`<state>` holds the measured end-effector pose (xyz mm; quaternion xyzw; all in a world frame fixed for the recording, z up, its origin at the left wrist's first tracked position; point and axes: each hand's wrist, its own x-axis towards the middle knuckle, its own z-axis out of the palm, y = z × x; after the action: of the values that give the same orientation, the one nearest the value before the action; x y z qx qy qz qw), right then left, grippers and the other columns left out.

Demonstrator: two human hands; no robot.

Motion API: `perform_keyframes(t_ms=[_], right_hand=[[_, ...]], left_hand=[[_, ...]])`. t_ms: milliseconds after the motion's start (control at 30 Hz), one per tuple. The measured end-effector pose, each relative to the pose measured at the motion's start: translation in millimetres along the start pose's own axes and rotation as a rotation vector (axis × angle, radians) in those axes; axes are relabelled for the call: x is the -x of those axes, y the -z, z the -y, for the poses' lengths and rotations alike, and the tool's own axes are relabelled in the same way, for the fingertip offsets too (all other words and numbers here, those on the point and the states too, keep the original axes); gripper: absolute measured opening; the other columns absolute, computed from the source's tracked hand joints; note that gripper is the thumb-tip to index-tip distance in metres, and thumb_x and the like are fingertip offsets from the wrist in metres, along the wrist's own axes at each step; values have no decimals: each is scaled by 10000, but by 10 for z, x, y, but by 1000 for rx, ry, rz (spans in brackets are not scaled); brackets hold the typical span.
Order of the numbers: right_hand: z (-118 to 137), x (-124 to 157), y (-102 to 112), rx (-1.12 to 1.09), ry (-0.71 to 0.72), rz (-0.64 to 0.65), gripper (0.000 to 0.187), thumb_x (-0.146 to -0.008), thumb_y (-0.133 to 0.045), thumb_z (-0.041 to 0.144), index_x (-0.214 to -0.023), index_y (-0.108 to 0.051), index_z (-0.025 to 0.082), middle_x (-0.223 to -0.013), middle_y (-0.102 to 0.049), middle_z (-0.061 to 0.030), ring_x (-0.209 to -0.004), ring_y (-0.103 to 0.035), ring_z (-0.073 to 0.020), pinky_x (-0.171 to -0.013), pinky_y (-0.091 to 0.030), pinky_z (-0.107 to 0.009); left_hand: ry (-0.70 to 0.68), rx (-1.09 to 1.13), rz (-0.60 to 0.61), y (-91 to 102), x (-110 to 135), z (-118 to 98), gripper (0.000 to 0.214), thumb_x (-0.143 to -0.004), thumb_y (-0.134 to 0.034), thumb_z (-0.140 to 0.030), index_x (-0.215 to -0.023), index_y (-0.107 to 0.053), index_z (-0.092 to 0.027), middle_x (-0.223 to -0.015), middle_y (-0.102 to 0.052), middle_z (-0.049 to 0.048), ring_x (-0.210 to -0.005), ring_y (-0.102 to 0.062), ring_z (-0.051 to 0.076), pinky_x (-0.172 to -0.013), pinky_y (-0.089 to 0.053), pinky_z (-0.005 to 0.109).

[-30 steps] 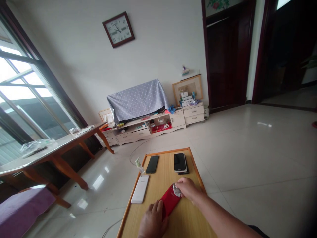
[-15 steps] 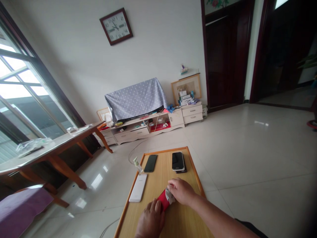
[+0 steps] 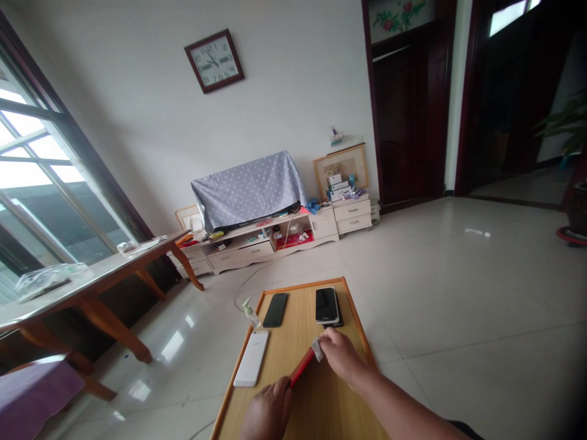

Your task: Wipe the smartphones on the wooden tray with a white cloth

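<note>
A red phone is tilted up on its edge above the small wooden table. My left hand grips its near end with closed fingers. My right hand is closed at its far end, pinching a small white cloth against the phone. A white phone lies flat to the left. A black phone and a stack of two dark phones lie at the table's far end.
A small pump bottle stands at the table's far left corner. A cable trails over the glossy tiled floor. A long wooden table stands left by the window. A low TV cabinet lines the back wall; dark doors are on the right.
The red phone lay flat under both hands; it is now turned up onto its edge. My right hand with the cloth has slid along it. The camera has tilted slightly.
</note>
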<state>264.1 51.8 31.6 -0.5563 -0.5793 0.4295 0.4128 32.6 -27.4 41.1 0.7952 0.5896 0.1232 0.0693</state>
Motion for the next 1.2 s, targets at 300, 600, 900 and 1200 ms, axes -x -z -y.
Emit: perform_keyframes(t_ms=[300, 600, 900, 1200], right_hand=[[-68, 3, -179, -276, -111, 69, 181, -792, -535, 391, -709, -536, 230, -678, -618, 15, -663, -564, -154, -614, -405, -263], [-198, -26, -231, -321, -207, 105, 150, -762, -495, 381, -758, -530, 235, -622, -606, 28, -555, -540, -129, -527, -382, -235], [-291, -98, -256, -174, -165, 45, 224, -795, -519, 431, -722, -557, 223, -624, -624, 19, -584, -557, -144, -517, -357, -244], [-214, -73, -187, 7, -20, -46, 173, -798, -563, 372, -694, -542, 235, -720, -684, 9, -718, -621, -172, -631, -395, -262]], left_hand=[[267, 520, -226, -99, -112, 183, 558, -938, -352, -699, -1013, -663, -243, -999, -737, 68, -964, -689, 241, -861, -566, 349], [526, 685, -318, -180, -295, 173, 734, -772, -406, -882, -862, -643, -193, -773, -660, 29, -770, -630, 223, -696, -524, 349], [567, 557, -260, -318, -313, 222, 837, -669, -693, -661, -1284, -543, -113, -1250, -597, 147, -1192, -571, 329, -1027, -457, 461], [393, 196, -112, -351, -251, 88, 704, -728, -637, -431, -1369, -485, -183, -1299, -555, 108, -1238, -535, 292, -1032, -444, 423]])
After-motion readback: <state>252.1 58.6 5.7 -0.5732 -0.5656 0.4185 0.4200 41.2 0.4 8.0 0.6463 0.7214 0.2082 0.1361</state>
